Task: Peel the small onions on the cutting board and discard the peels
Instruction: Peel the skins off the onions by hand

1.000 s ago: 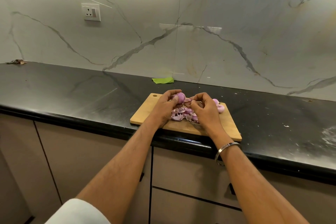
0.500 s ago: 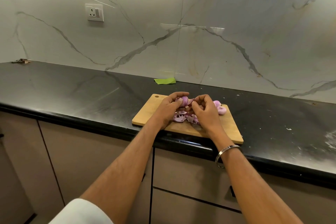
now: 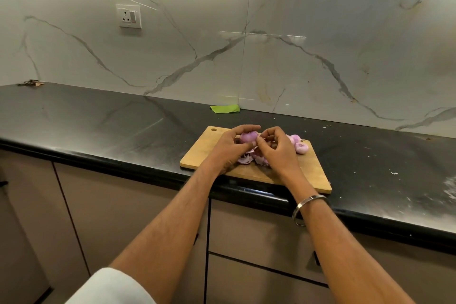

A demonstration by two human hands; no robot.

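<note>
A wooden cutting board point(image 3: 308, 175) lies at the front edge of the black counter. Above it my left hand point(image 3: 228, 149) grips a small purple onion point(image 3: 247, 136) between thumb and fingers. My right hand point(image 3: 278, 149) meets it from the right, its fingertips pinching at the onion's skin. A heap of purple peels point(image 3: 246, 159) lies on the board under both hands, partly hidden. Peeled small onions point(image 3: 299, 144) sit on the board just right of my right hand.
The black counter point(image 3: 98, 126) stretches left and right of the board, with white specks and smears at the right. A green scrap point(image 3: 225, 108) lies against the marble wall behind the board. A wall socket point(image 3: 129, 16) is up left. Cabinet fronts point(image 3: 123, 217) stand below.
Both hands stay over the board working the same onion; my right fingers have shifted closer onto it. The camera has moved slightly.
</note>
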